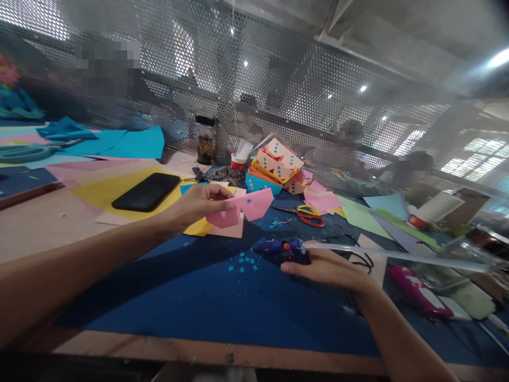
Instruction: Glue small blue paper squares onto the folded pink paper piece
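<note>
In the head view my left hand (196, 204) pinches the pink paper piece (248, 207) between thumb and fingertips. The piece is lifted clear of the dark blue sheet (222, 302), near the scissors (310, 215). My right hand (326, 268) is closed around the glue gun (284, 248), low over the sheet. The long glue stick (389, 255) trails out to my right. Gun and paper are apart.

This looks to me like gluing work. For that, I judge it best to grip the pink piece well back from the flap, with my fingertips away from the hot tip. A small dab should do better than a smear. The cut blue squares (242, 262) lie just beside the gun, so drips could spoil them. The stick could also snag the clutter on my right.
</note>
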Demonstrator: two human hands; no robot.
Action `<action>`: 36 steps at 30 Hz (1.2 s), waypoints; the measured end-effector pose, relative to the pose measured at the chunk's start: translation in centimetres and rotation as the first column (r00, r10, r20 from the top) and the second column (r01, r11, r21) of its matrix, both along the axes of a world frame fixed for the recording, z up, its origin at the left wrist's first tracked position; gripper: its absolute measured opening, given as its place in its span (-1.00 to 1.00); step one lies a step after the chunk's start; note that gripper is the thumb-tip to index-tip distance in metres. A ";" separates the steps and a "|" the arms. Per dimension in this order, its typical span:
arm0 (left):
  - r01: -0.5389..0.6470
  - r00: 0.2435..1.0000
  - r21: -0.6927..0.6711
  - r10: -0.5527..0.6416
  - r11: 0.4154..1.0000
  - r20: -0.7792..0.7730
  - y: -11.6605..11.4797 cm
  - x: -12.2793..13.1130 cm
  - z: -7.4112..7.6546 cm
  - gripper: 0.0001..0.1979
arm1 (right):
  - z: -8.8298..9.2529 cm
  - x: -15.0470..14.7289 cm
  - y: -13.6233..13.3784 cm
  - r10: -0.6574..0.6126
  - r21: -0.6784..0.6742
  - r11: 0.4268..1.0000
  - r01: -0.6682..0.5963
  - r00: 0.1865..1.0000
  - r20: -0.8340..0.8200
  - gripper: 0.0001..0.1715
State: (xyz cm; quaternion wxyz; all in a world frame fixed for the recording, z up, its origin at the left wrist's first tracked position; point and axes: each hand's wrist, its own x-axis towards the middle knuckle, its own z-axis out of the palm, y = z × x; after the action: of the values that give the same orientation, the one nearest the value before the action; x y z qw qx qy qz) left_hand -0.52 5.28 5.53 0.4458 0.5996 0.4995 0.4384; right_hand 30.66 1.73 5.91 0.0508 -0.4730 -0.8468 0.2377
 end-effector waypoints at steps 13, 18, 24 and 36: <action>0.008 1.000 0.001 -0.008 1.000 -0.021 0.3 -0.1 -0.5 -0.66 | -0.8 -0.5 -1.1 -0.121 -0.018 0.992 0.123 0.916 -0.382 -0.63; 0.042 0.999 0.025 -0.042 0.999 -0.019 0.5 -0.2 -0.6 -0.70 | -0.8 -0.9 -0.9 -0.007 0.227 0.969 0.103 0.922 -0.387 -0.70; 0.052 0.997 0.013 -0.051 0.999 -0.059 0.4 -0.1 -0.6 -0.70 | -1.2 -1.2 -0.1 0.160 0.590 0.806 -0.033 0.974 -0.163 -0.77; 0.056 0.997 0.015 -0.055 0.998 -0.059 0.5 -0.2 -0.8 -0.68 | -2.5 -0.7 1.2 0.204 0.675 0.726 -0.129 0.978 -0.032 -0.93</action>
State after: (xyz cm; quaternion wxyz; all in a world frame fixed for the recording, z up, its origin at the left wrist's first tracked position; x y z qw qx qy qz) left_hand -0.68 5.80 4.72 0.4382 0.6294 0.4918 0.4122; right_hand 29.99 2.90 3.38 0.2397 -0.3322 -0.9106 -0.0542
